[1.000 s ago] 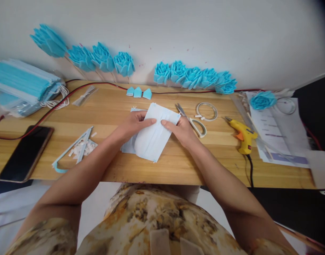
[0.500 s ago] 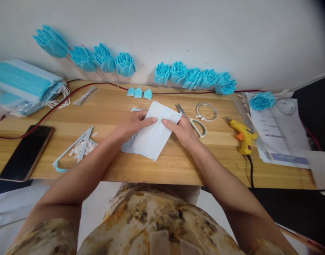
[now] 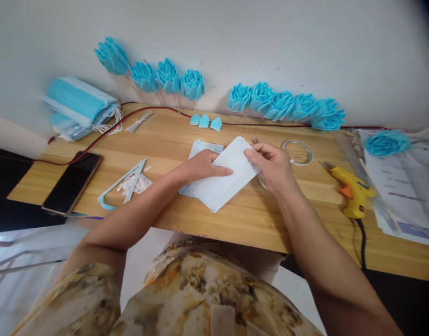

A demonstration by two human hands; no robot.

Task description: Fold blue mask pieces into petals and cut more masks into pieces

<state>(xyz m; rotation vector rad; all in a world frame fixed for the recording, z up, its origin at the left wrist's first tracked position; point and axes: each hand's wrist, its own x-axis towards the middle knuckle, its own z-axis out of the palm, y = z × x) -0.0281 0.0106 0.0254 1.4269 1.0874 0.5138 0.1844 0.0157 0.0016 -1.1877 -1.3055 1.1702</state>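
A pale blue-white face mask sheet, its ear loops not visible, is tilted between my two hands just above the table. My left hand grips its left side, thumb lying over the upper face. At the upper right corner, my right hand pinches the sheet between thumb and fingers. Beneath it lies another light blue mask sheet, partly covered by my left hand and the held sheet. A pair of scissors lies behind my right hand, mostly hidden.
Blue flowers on sticks lean along the wall. Small blue petal pieces, a tape roll, a yellow glue gun, papers, a phone, white scraps and a stack of masks lie around the wooden table.
The view has swung left, so the scene sits further right. My right hand has shifted up to the sheet's corner, and the sheet is tilted more to the right.
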